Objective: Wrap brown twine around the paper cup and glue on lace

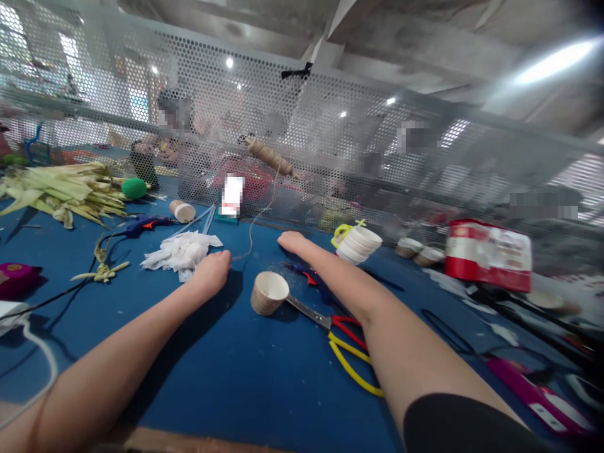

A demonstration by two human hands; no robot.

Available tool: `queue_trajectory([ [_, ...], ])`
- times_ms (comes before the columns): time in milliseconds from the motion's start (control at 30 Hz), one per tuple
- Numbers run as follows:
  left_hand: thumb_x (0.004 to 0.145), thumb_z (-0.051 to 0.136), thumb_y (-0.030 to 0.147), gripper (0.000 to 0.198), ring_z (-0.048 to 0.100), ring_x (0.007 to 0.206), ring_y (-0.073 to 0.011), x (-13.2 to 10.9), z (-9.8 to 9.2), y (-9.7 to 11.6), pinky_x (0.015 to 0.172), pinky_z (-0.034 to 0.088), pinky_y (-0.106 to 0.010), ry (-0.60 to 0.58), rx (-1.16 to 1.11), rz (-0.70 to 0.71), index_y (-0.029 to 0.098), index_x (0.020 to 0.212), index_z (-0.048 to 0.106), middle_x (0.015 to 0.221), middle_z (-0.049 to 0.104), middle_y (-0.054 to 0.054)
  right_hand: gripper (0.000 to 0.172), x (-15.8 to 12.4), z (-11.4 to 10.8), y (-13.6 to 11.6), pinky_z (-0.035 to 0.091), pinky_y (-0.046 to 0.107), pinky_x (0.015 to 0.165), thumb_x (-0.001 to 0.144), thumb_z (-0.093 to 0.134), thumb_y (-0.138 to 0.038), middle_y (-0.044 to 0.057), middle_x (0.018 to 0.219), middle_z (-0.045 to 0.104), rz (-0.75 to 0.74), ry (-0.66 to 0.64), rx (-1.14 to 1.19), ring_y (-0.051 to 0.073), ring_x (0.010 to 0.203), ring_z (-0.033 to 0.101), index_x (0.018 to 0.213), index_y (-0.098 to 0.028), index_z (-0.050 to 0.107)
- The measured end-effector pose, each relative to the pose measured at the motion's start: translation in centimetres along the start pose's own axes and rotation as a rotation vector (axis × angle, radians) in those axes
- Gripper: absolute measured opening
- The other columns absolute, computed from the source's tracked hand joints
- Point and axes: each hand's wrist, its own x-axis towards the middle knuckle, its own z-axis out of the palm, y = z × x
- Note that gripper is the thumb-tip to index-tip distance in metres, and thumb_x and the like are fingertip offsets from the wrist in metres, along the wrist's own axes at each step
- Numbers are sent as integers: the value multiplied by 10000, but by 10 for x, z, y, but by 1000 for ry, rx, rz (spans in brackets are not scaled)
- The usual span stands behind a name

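My left hand [214, 272] is closed, its fingertips at the end of a thin twine [252, 229]. This strand hangs from a twine spool [270, 156] in front of the perforated screen. Farther right, my right hand [292, 241] is closed in a fist above the table; whatever its fingers hold, if anything, is hidden. Between my forearms stands a small paper cup [265, 303] with a brownish wrapped outside and white inside. Scissors [309, 312] with red and yellow handles lie against it, partly under my right arm. Crumpled white cloth [182, 251] lies beside my left hand.
A blue glue gun [302, 269] lies by my right forearm, another glue gun [146, 224] at left. Stacked white cups [358, 244] and a red-white package [488, 255] stand right. Dried husks [66, 189] and a green ball [134, 187] lie left. A perforated screen [330, 145] borders the table.
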Motion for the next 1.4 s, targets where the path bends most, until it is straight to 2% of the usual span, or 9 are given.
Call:
queue_trajectory([
  [133, 783, 366, 132, 314, 592, 854, -183, 5, -28, -18, 723, 430, -265, 104, -74, -112, 129, 1076, 479, 951, 632, -109, 298, -11, -13, 8, 455, 361, 764, 827, 475, -290, 95, 1078, 529, 53, 71, 80, 176, 911, 542, 1079, -134, 503],
  [267, 783, 373, 398, 359, 598, 664, -197, -4, -69, -33, 612, 417, -271, 102, -123, -241, 150, 698, 619, 683, 658, -77, 297, -42, -37, 2, 421, 296, 791, 855, 384, -262, 105, 1061, 591, 17, 258, 185, 201, 965, 550, 1096, -159, 524],
  [367, 773, 354, 420, 384, 595, 658, -201, -13, -86, -38, 605, 419, -282, 22, -6, -272, 161, 685, 624, 692, 657, -82, 293, -83, -53, -15, 425, 263, 769, 840, 391, -322, 63, 982, 634, -75, 482, 378, 168, 894, 578, 1011, -168, 573],
  [567, 494, 660, 308, 256, 590, 802, -285, -16, -64, -41, 682, 438, -357, -351, 172, -340, 166, 707, 641, 844, 650, -122, 208, -170, -56, -55, 454, 269, 651, 775, 495, -311, 54, 861, 644, -241, 729, 788, 149, 741, 581, 860, -161, 611],
  [800, 690, 489, 282, 171, 553, 670, -141, -18, -77, -39, 587, 396, -217, -170, 52, -168, 145, 721, 585, 738, 623, -51, 152, -213, -40, -84, 466, 295, 668, 783, 493, -289, 52, 884, 631, -286, 772, 1099, 162, 789, 572, 834, -201, 606],
  [900, 681, 540, 340, 204, 497, 533, -94, -24, -96, -37, 482, 357, -188, 39, -438, -53, 136, 671, 526, 609, 564, -17, 151, -218, -35, -91, 471, 307, 679, 785, 496, -293, 53, 874, 630, -286, 749, 1208, 162, 783, 573, 829, -203, 609],
  [1033, 632, 628, 276, 209, 497, 505, -69, -35, -110, -24, 486, 375, -175, 19, -940, 40, 137, 629, 473, 554, 538, 14, 188, -218, -31, -100, 471, 310, 702, 780, 508, -317, 57, 874, 623, -312, 607, 1421, 148, 771, 574, 887, -182, 583],
  [1233, 574, 679, 213, 207, 529, 502, -74, -49, -108, 9, 502, 412, -186, -321, -1290, 209, 132, 630, 496, 569, 583, 12, 522, -219, -42, -118, 474, 272, 625, 672, 631, -317, 90, 1117, 514, -373, 491, 1722, 122, 759, 554, 1141, -209, 427],
  [1400, 627, 655, 217, 165, 547, 557, -81, -44, -96, 12, 545, 428, -192, -546, -1250, 298, 113, 705, 552, 634, 611, -17, 210, -224, -44, -117, 391, 222, 484, 738, 548, -360, 2, 631, 560, -431, 242, 1737, 83, 519, 475, 758, -152, 567],
])
